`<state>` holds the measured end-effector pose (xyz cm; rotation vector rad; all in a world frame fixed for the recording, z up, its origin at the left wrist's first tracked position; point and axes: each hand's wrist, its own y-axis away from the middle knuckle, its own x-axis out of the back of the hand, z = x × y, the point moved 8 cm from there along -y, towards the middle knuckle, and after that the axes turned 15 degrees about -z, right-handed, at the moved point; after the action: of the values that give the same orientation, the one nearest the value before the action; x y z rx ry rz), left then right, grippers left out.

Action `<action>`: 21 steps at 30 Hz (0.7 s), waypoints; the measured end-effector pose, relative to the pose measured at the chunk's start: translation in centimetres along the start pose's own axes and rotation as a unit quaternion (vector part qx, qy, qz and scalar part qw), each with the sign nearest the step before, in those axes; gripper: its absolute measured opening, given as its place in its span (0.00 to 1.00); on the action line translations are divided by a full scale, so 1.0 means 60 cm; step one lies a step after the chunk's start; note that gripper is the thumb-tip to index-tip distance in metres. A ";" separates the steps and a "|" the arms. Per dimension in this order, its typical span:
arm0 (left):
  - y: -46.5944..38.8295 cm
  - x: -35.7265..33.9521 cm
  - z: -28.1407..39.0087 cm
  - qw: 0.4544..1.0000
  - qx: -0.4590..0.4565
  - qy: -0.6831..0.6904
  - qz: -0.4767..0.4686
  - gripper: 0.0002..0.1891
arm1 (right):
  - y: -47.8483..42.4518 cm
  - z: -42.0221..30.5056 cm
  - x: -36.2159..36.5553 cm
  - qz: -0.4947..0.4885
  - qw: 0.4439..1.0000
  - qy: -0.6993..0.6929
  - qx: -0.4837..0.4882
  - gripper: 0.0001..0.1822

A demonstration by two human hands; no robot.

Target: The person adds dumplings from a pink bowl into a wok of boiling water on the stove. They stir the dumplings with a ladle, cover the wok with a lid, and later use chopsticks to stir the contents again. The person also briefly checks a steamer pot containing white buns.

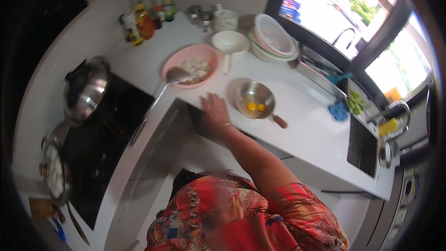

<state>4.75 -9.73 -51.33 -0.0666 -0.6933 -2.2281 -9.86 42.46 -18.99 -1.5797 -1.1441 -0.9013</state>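
Observation:
My right hand (215,113) is at the counter's front edge, fingers apart and holding nothing, between a pink bowl and a small metal pan. In the pan (255,94), which has a wooden handle, lie two raw eggs with whole yolks. The pink bowl (168,63) holds pale chopped pieces; a long-handled metal spatula (158,97) rests with its head over the bowl's rim and its handle by the hob. A white handled bowl (230,42) stands behind. My left hand is out of view.
A black hob (104,146) with a lidded wok (89,90) and a pot (54,174) is at left. Bottles (144,21) stand at the back, with stacked colanders (273,38) by the window. A sink (362,144) and blue cloth (338,111) are at right.

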 end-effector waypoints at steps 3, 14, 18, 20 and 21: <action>0.032 -0.007 -0.007 0.938 -0.171 0.303 -0.003 0.11 | -0.006 -0.028 0.016 0.040 0.999 0.001 0.032 0.38; 0.207 -0.102 -0.012 0.946 0.306 -0.069 0.086 0.18 | 0.009 -0.029 0.015 0.070 0.988 0.041 0.128 0.44; 0.320 -0.181 -0.114 0.897 0.438 -0.067 0.006 0.15 | -0.003 -0.020 0.001 -0.032 0.996 0.064 0.046 0.43; 0.357 -0.218 -0.139 0.883 0.456 -0.110 0.012 0.16 | -0.006 -0.025 -0.002 -0.039 0.996 0.072 0.046 0.43; 0.360 -0.239 -0.147 0.879 0.458 -0.134 -0.015 0.16 | -0.008 -0.028 -0.003 -0.042 0.995 0.077 0.051 0.43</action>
<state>31.33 -16.16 -52.65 0.1147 -1.8376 -1.7162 -10.45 40.84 -18.56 -1.3636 -1.1364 -0.9864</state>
